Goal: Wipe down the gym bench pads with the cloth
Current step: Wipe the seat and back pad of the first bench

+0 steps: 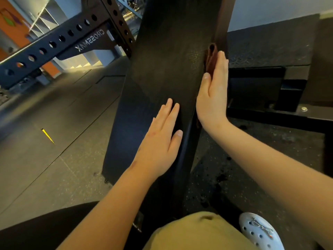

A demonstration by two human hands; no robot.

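A long black bench pad [162, 65] runs from the bottom middle up through the view. My left hand [160, 139] lies flat on its top surface near the right edge, fingers straight. My right hand [212, 92] presses flat against the pad's right side, fingers straight and pointing up. A brown cloth [211, 56] is squeezed between that palm and the pad's side; only its folded top end shows above my fingertips, the rest is hidden behind the hand.
A black perforated rack beam [54, 44] crosses the upper left. A black steel frame and platform [270, 87] stand right of the pad. Grey rubber floor [54, 141] spreads to the left, carrying a yellow mark [47, 135]. My knee and a white shoe [259, 231] sit at the bottom.
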